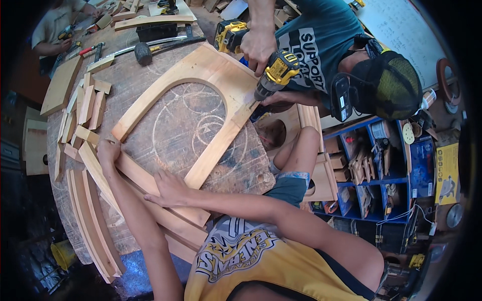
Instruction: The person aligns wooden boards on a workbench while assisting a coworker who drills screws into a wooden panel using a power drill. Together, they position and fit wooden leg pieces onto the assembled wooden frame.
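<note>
A pale wooden strip (138, 170) lies slantwise at the near left of the workbench. My left hand (108, 151) is closed round its far end, close to one leg of a large curved wooden frame (173, 65). Farther along the same strip, my right hand (173, 190) straddles it, thumb and fingers on its two sides. More long wooden pieces (175, 220) lie under my forearms. Across the bench, a co-worker presses a yellow and black cordless drill (276, 72) to the frame's right side. Whether its tip is in the wood is hidden.
The workbench (183, 118) carries small wood blocks (89, 103), curved strips (90, 220) and a black mallet (143, 53) on the left. A second yellow drill (230, 35) is beside the co-worker's arm. Blue shelving (369, 185) with parts stands right. Another person (55, 30) works far left.
</note>
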